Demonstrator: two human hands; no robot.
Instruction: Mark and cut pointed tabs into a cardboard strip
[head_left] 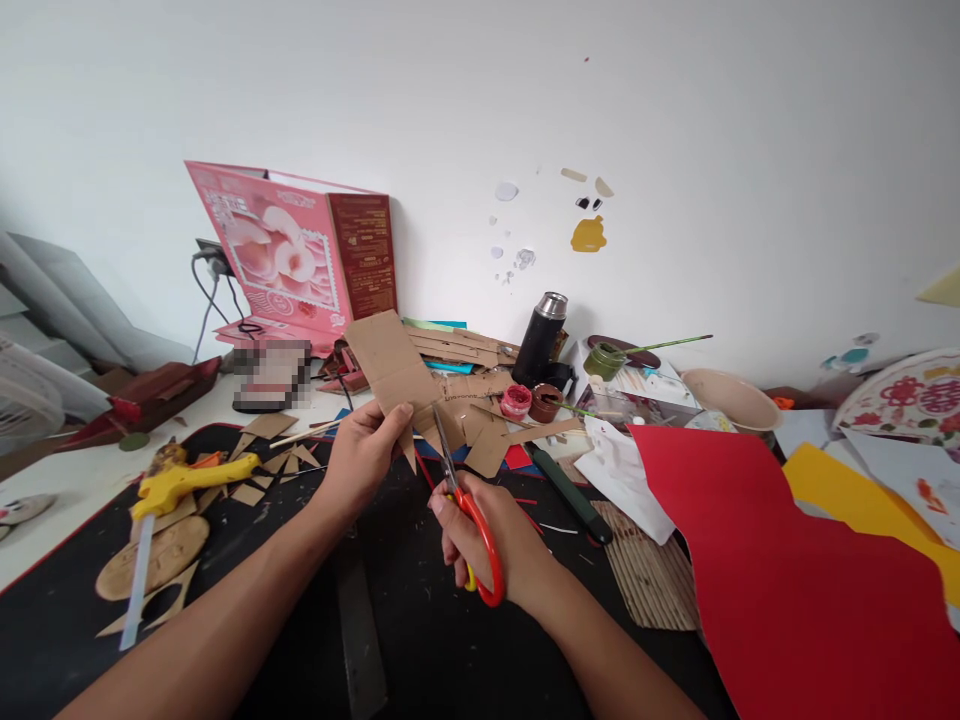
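Note:
In the head view my left hand [365, 447] pinches the lower end of a strip of brown cardboard [391, 362], thumb on its face, and holds it up tilted to the left. My right hand [487, 535] is closed round a pair of scissors [486, 545] with red and yellow handles. The scissor blades point up and lie close to the right edge of the cardboard; whether they touch it I cannot tell. Cardboard scraps [491, 447] lie behind the blades. A dark metal ruler [361, 625] rests on the black mat below my hands.
A yellow glue gun [191, 482] lies at left among cardboard offcuts. Paint jars [516, 402] and a black thermos [541, 340] stand at the back. A green utility knife [568, 490], corrugated cardboard [646, 565] and red paper [795, 570] lie at right. A pink box [289, 250] leans against the wall.

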